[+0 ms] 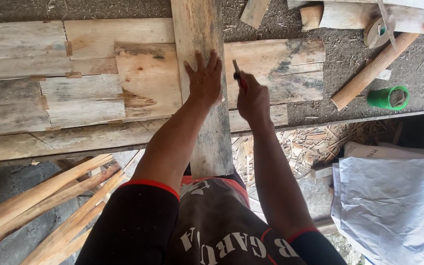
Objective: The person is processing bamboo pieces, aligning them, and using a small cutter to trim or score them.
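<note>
Weathered planks form a rough bench (20,64) strewn with sawdust, its front edge running just below both hands. Across it, running away from the person, lies a long grey plank (199,29) whose near end overhangs the bench edge toward the body. The left hand (204,81) lies open and flat on this plank, fingers spread forward, pressing it down. Just to its right, the right hand (252,100) is closed around a red pencil (238,76), its tip pointing at the plank's right edge.

The plank looks stiff, dry and rough-sawn, fairly light for its length but likely to pivot on the overhang, so a flat palm over the part resting on the bench seems the surest hold; its splintery edges are best avoided. The pencil is thin and light, pinched near its lower end.

Well to the right of the right hand lie a green tape roll (389,97), a slanted wooden batten (371,71) and a wooden-coloured roll (376,32). Below the left arm, thin wooden strips (45,206) lean in a bundle; below the right arm sits a white woven sack (394,206) beside wood shavings (315,145).
</note>
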